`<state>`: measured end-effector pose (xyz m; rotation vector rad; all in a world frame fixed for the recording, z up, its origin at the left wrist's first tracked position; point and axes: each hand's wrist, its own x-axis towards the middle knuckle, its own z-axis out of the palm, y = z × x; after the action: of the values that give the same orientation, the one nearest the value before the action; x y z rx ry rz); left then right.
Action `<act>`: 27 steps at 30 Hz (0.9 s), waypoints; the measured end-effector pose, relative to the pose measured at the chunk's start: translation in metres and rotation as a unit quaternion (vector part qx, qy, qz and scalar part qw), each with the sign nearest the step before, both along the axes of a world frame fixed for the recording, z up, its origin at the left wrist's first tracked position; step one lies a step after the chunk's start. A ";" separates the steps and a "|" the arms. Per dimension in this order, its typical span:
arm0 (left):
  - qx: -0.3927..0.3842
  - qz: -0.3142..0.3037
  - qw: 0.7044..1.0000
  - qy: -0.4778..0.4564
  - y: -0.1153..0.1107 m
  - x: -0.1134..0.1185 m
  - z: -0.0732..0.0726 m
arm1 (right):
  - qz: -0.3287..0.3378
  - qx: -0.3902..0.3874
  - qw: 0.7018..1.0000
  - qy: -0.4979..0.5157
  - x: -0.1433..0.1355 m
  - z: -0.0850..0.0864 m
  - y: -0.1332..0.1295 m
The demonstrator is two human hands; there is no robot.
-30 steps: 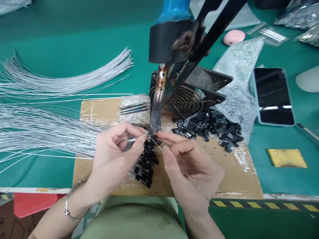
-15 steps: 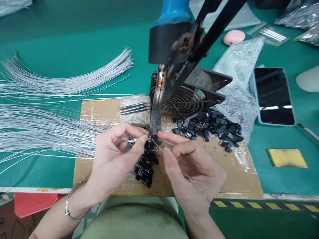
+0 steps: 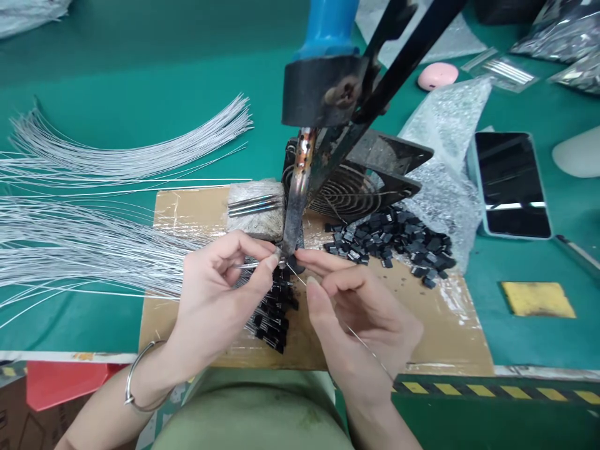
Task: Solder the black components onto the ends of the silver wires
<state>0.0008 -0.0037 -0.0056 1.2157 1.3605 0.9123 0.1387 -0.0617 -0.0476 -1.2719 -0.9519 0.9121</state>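
A soldering iron (image 3: 298, 187) with a blue handle hangs tip-down from a black bracket. Just left of its tip, my left hand (image 3: 229, 294) pinches a thin grey wire (image 3: 247, 265); the wire's end is hidden by the fingertips and the tip. My right hand (image 3: 365, 312) holds a strand of solder wire (image 3: 363, 344) between thumb and fingers, its end reaching to the iron's tip. Beneath my hands lie wires with black connectors (image 3: 276, 312) on their ends. Loose black connectors (image 3: 394, 237) are heaped to the right.
A cardboard sheet (image 3: 445, 337) covers the work spot. Behind the iron stands a black fan (image 3: 351, 187). Grey wire bundles (image 3: 94, 237) spread leftward. A block with metal rods (image 3: 253, 205), a phone (image 3: 513, 184), a yellow sponge (image 3: 538, 299) and bubble wrap (image 3: 445, 144) lie around.
The camera view has shifted slightly. Both hands keep the same grip at the iron's tip, with hardly any visible movement.
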 end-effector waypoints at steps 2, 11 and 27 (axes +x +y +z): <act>-0.001 0.002 1.000 0.003 0.000 0.000 0.000 | -0.001 -0.004 1.000 -0.003 0.000 0.000 0.000; -0.006 0.004 1.000 0.013 0.000 0.001 0.001 | 0.004 -0.005 1.000 -0.001 0.000 0.000 0.001; 0.013 0.001 1.000 0.014 -0.001 0.001 -0.001 | -0.005 0.026 0.999 -0.030 0.000 -0.003 -0.001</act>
<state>0.0019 -0.0043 -0.0067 1.2512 1.3770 0.9207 0.1384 -0.0626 -0.0504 -1.2655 -1.0091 0.8408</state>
